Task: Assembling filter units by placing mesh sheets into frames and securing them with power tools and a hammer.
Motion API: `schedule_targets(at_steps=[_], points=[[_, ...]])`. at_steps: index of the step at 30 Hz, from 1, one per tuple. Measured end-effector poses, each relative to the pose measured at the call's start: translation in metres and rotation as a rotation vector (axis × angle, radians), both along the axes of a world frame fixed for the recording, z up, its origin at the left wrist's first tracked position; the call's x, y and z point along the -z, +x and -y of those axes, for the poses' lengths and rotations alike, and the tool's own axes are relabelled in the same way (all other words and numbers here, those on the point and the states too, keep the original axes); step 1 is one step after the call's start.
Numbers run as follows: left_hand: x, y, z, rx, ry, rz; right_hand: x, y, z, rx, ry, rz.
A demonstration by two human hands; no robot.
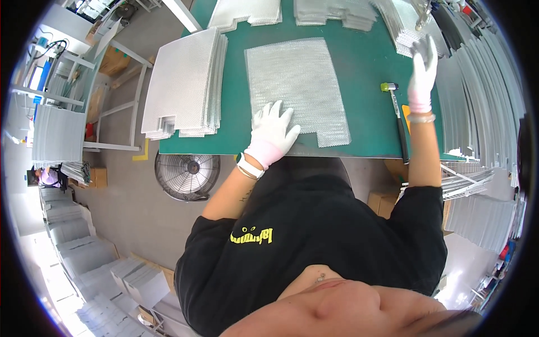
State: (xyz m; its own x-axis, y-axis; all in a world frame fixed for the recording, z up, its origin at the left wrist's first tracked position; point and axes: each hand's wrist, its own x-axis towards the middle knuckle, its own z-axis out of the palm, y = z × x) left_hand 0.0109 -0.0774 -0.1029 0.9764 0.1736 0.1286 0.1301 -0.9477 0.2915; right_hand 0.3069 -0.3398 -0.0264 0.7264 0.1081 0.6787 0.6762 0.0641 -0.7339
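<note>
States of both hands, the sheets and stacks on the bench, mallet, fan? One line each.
Left hand: gloved, resting on mesh sheet, fingers spread
Right hand: gloved, at upper-right stack; grip unclear
Mesh sheet: flat, notch facing the person
Left stack: piled, edges uneven
Upper-right stack: piled, partly hidden
Two far stacks: piled, cut off by frame
Mallet: lying on bench
Fan: on floor; running or not, can't tell

A silvery mesh sheet (300, 73), notched at its near edge, lies flat under the left fingers (275, 108); a silvery stack (400, 27) lies beside the right fingertips (431, 44).
</note>
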Motion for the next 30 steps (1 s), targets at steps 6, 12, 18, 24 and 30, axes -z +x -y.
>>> schedule_targets(at_steps=[6, 12, 18, 24, 30], points=[[-0.033, -0.014, 0.025, 0.022, -0.336, 0.366, 0.063, -0.155, -0.052, -0.228, 0.113, 0.014], [-0.065, -0.033, 0.048, -0.263, -1.468, 0.872, 0.002, -0.234, -0.056, -0.087, -0.679, 0.245], [-0.049, -0.054, -0.006, -0.204, -1.389, 0.691, -0.017, -0.192, -0.020, 0.226, -0.720, 0.239], [-0.028, -0.036, -0.008, -0.276, -0.231, 0.306, 0.014, -0.185, -0.031, -0.019, -0.738, -0.238], [-0.003, -0.022, -0.012, -0.326, -0.091, 0.183, 0.049, -0.164, -0.042, -0.021, -0.824, -0.252]])
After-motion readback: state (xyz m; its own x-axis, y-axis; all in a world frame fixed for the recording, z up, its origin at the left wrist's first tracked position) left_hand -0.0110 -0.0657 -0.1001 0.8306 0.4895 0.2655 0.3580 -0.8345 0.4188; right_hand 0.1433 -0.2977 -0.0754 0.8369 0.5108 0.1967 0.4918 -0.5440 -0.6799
